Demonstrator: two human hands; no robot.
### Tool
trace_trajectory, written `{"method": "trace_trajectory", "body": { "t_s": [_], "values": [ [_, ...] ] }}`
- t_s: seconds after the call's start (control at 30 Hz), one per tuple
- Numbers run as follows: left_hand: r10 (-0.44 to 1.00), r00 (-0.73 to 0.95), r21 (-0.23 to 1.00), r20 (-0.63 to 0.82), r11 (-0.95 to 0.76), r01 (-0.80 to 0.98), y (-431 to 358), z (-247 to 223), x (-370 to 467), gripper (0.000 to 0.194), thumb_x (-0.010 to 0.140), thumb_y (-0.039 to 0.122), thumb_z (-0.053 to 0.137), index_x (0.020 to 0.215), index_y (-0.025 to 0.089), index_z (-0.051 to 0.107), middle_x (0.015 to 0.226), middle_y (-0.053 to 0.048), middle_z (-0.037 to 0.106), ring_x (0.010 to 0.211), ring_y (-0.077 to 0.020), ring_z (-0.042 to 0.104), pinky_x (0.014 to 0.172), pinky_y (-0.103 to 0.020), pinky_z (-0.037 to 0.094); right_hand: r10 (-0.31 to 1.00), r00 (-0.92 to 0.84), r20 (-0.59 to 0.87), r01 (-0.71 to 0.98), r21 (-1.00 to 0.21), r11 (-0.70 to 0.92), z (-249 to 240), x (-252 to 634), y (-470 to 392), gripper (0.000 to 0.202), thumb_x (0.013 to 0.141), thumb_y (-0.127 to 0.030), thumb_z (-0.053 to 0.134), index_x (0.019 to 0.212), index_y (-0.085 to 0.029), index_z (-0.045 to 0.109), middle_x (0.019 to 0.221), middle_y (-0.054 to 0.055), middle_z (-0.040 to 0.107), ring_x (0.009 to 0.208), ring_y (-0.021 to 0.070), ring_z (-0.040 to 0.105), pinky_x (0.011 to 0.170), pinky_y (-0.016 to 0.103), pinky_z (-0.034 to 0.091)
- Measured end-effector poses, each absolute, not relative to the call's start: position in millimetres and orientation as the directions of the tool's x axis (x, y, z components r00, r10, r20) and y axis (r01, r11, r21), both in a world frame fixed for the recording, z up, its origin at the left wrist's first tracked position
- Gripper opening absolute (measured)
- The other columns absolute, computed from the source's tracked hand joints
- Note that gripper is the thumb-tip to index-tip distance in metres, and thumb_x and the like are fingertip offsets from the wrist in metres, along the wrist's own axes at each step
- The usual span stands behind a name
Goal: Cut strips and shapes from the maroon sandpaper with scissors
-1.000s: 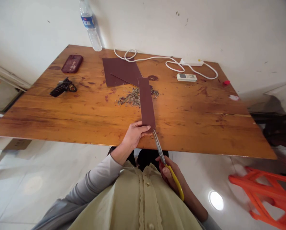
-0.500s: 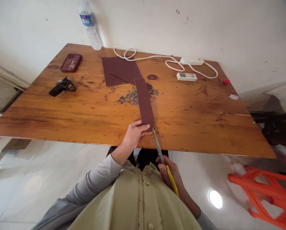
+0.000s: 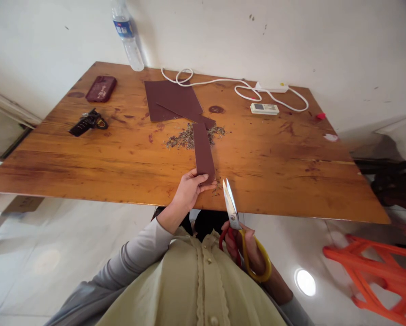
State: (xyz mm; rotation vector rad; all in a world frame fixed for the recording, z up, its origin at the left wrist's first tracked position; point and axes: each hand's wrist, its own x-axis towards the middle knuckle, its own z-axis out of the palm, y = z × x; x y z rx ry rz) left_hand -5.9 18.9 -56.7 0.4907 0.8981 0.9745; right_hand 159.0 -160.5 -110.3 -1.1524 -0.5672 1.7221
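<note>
The left hand [image 3: 188, 189] pinches the near end of a maroon sandpaper-like strip [image 3: 203, 151], thumb on top and fingers beneath. The strip points away over the table, its far end above a scatter of small clippings [image 3: 186, 139]; whether it touches them I cannot tell. The right hand [image 3: 253, 252] is curled through the red and yellow handles of a pair of scissors [image 3: 231, 209] — blades slightly parted, tips just beside the strip but clear of it.

The wooden table [image 3: 274, 167] is stained and knotted. Beyond the clippings lie larger maroon sheets [image 3: 172, 97], partly overlapping. At left are a dark red phone case [image 3: 101, 88] and a black clip-like object [image 3: 88, 123]; a plastic bottle [image 3: 128, 40] stands by the pale wall [image 3: 203, 36]. A white power strip [image 3: 273, 87] and remote control [image 3: 264, 109] sit at the right rear. An orange stool [image 3: 376, 262] stands on the tiled floor [image 3: 97, 244].
</note>
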Motion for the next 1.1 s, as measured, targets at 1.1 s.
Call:
{"method": "trace_trajectory", "body": {
  "t_s": [1.1],
  "values": [
    [0.85,0.302,0.709,-0.432,0.527,-0.468,21,-53,-9,0.034,0.049,0.018,0.097,0.076,0.013,0.077,0.074,-0.002,0.073,0.065,-0.0139,0.068,0.062,-0.031,0.066,0.955,-0.123,-0.269,0.507,-0.845,-0.173,-90,210,-141,0.06,0.095,-0.07,0.062,0.117,-0.017,0.077,0.075,0.001,0.061,0.063,0.0198,0.056,0.059,0.029,0.048]
  ]
}}
